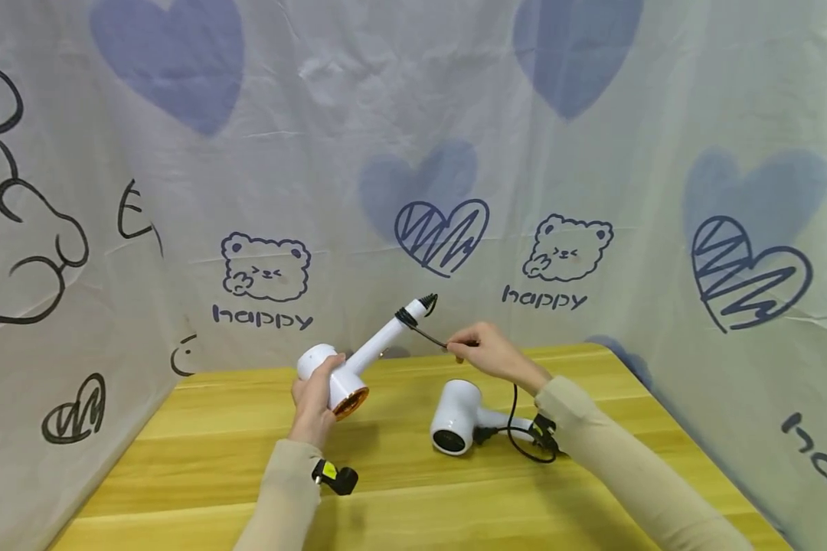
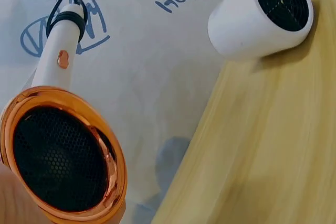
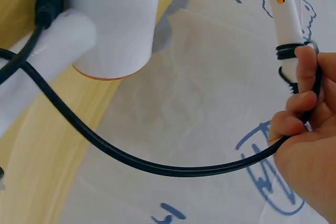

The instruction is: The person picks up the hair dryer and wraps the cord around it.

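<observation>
My left hand [image 1: 310, 402] grips a white hair dryer [image 1: 380, 342] round its barrel, above the table, with the handle slanting up to the right. Its copper-rimmed grille [image 2: 60, 161] faces the left wrist camera. Black cord [image 1: 427, 337] is wound round the handle's end, and a stretch of it runs taut to my right hand [image 1: 491, 353]. Curled fingers and thumb of that hand pinch the cord. From there the loose cord [image 3: 178, 171] droops past the second dryer, where a black plug [image 1: 484, 435] sits against that dryer's body.
A second white hair dryer [image 1: 455, 413] lies on the wooden table [image 1: 386, 505] below my right hand, its handle partly hidden by my right sleeve and wrist camera. Behind the table hangs a pale cloth [image 1: 358, 92] with hearts and bears.
</observation>
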`<control>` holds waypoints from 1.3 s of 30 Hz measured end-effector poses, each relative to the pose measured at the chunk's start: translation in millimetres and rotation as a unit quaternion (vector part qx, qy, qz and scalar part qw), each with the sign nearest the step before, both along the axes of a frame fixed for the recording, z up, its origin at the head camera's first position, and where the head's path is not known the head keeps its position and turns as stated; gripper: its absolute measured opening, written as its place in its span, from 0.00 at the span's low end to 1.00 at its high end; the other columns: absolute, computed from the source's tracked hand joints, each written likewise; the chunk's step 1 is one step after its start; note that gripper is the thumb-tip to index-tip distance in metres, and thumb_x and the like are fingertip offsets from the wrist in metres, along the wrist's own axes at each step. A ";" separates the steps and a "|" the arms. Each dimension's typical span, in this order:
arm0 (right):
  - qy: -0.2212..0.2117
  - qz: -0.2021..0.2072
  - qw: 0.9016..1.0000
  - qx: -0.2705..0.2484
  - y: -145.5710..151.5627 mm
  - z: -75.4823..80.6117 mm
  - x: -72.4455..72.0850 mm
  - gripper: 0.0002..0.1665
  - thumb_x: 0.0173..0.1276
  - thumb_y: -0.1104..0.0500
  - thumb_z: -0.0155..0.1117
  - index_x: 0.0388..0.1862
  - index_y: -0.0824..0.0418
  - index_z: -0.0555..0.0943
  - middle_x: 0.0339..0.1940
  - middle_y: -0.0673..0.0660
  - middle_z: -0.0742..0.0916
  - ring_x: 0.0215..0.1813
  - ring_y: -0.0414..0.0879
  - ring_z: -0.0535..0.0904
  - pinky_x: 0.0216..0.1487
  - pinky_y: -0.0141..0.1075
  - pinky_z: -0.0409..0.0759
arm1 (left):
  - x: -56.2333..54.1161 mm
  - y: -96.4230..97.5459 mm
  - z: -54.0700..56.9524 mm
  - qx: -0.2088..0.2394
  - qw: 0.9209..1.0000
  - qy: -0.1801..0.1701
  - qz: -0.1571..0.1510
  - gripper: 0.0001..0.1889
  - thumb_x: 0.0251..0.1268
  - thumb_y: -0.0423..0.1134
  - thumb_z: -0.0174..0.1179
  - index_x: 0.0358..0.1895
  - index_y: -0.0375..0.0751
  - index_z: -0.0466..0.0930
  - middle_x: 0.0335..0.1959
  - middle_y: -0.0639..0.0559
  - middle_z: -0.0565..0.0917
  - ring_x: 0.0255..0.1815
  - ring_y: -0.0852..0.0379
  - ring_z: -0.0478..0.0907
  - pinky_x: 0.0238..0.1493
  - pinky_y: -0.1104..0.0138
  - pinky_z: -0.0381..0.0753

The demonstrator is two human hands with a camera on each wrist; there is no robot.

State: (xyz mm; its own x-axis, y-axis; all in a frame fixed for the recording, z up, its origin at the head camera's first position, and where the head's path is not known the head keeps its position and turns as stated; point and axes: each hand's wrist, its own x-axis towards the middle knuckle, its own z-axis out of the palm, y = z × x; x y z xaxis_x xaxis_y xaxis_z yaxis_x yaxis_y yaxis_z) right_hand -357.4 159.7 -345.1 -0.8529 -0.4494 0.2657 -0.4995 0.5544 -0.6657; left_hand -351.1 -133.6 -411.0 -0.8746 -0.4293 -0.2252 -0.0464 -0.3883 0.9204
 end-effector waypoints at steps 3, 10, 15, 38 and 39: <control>-0.031 -0.003 0.999 -0.010 5.5 -4.1 -3.1 0.13 0.73 0.57 0.57 0.43 0.59 0.88 0.37 0.56 0.88 0.31 0.44 0.73 0.30 0.33 0.72 | 1.1 -1.4 -1.6 0.012 1.000 -0.011 -0.014 0.43 0.49 0.43 0.73 0.67 0.37 0.59 0.56 0.43 0.72 0.47 0.51 0.76 0.41 0.65 0.82; -0.099 -0.030 0.994 -0.033 17.4 -12.0 -11.2 0.13 0.73 0.56 0.57 0.38 0.59 0.88 0.45 0.56 0.88 0.44 0.48 0.77 0.45 0.40 0.74 | 2.4 1.6 0.3 0.026 0.998 -0.024 -0.056 0.46 0.50 0.47 0.73 0.68 0.36 0.56 0.58 0.42 0.72 0.51 0.50 0.74 0.44 0.65 0.81; -0.141 -0.034 0.988 -0.059 21.7 -12.5 -14.9 0.16 0.74 0.58 0.55 0.32 0.62 0.86 0.54 0.59 0.87 0.65 0.58 0.74 0.71 0.59 0.64 | 4.0 4.7 4.6 0.045 0.995 -0.021 -0.081 0.46 0.53 0.48 0.71 0.70 0.36 0.53 0.61 0.41 0.70 0.54 0.49 0.73 0.47 0.64 0.80; -0.079 -0.139 0.987 -0.032 17.6 0.8 -35.5 0.22 0.64 0.52 0.70 0.13 0.54 0.76 0.18 0.48 0.73 0.23 0.42 0.59 0.28 0.33 0.60 | 3.1 6.1 -3.1 0.050 0.952 -0.024 -0.303 0.35 0.63 0.52 0.58 0.66 0.36 0.56 0.41 0.47 0.79 0.36 0.55 0.81 0.38 0.66 0.85; -0.074 -0.141 0.987 -0.033 16.7 2.7 -35.9 0.20 0.64 0.54 0.70 0.14 0.55 0.76 0.18 0.48 0.73 0.23 0.42 0.59 0.27 0.33 0.60 | 3.6 5.9 -3.4 0.049 0.949 -0.024 -0.311 0.36 0.63 0.52 0.58 0.67 0.36 0.56 0.41 0.47 0.79 0.36 0.55 0.81 0.39 0.66 0.85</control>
State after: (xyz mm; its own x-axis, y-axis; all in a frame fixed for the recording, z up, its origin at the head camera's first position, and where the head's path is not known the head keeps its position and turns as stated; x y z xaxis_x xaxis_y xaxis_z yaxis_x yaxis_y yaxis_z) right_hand -393.3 176.4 -342.4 -0.9731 -0.1750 0.1502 -0.2268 0.6096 -0.7596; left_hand -347.5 -127.7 -414.4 -0.9397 0.1915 -0.2832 -0.3353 -0.3550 0.8726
